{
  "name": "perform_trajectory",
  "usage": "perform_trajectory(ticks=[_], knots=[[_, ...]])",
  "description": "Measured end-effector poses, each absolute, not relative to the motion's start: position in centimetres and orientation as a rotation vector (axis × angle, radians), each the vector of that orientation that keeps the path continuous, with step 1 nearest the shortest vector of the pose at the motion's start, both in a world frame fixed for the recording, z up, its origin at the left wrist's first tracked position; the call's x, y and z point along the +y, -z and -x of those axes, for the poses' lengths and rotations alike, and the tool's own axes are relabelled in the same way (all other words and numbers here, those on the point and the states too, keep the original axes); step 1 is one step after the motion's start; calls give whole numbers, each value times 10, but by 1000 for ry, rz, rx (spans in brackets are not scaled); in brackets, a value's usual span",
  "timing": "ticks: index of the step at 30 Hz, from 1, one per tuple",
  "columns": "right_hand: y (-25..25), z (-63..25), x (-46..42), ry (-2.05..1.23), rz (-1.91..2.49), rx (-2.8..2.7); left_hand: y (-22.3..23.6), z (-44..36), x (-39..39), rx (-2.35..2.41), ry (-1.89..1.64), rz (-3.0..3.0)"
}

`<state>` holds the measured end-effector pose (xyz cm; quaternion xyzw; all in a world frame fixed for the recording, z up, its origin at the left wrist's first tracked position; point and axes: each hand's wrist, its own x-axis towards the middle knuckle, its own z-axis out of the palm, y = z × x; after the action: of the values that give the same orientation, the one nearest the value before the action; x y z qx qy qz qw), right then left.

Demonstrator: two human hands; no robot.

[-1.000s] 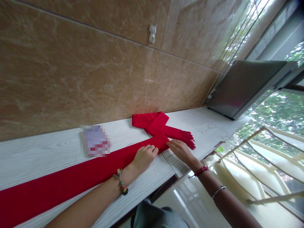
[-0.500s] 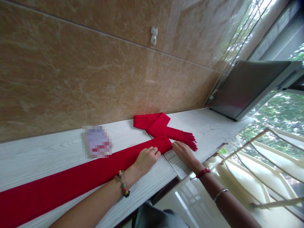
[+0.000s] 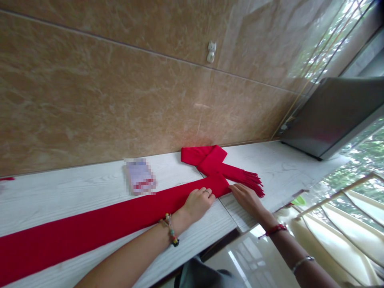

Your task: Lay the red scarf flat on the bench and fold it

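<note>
A long red scarf (image 3: 108, 222) lies flat along the counter, running off the left edge of the picture. Towards the wall its other part folds back on itself in a loop and ends in a fringe (image 3: 254, 182). My left hand (image 3: 198, 204), with a ring and a beaded bracelet, has its fingers curled on the scarf close to the near edge. At the corner where the scarf bends, my right hand (image 3: 247, 200) pinches the cloth between thumb and fingers. The right fingertips are partly hidden.
The white wood-grain counter (image 3: 69, 180) has a seam and a near edge. A blurred-out packet (image 3: 139, 177) lies behind the scarf. Behind rises a brown tiled wall (image 3: 105, 104) with a small white hook (image 3: 211, 52). A grey appliance (image 3: 333, 116) stands far right, near a cream rack (image 3: 345, 228).
The camera view has turned slightly left, so everything sits further right in the picture. Both hands stay at the same places on the scarf, whose folds look unchanged.
</note>
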<state>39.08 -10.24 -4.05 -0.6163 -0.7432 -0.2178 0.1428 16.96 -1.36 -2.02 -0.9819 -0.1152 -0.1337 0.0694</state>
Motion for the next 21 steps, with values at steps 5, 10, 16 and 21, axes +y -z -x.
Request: perform_trajectory(ticks=[5, 10, 16, 21], knots=[[46, -397, -100, 667, 1792, -2163, 15, -161, -12, -401, 379, 2942], [44, -397, -100, 725, 1834, -2182, 14, -119, -8, -451, 310, 2887], [23, -354, -92, 732, 1669, -2321, 18, -54, -7, -473, 284, 2801], [25, -335, -87, 612, 1555, -2379, 21, -20, -3, -502, 280, 2766]])
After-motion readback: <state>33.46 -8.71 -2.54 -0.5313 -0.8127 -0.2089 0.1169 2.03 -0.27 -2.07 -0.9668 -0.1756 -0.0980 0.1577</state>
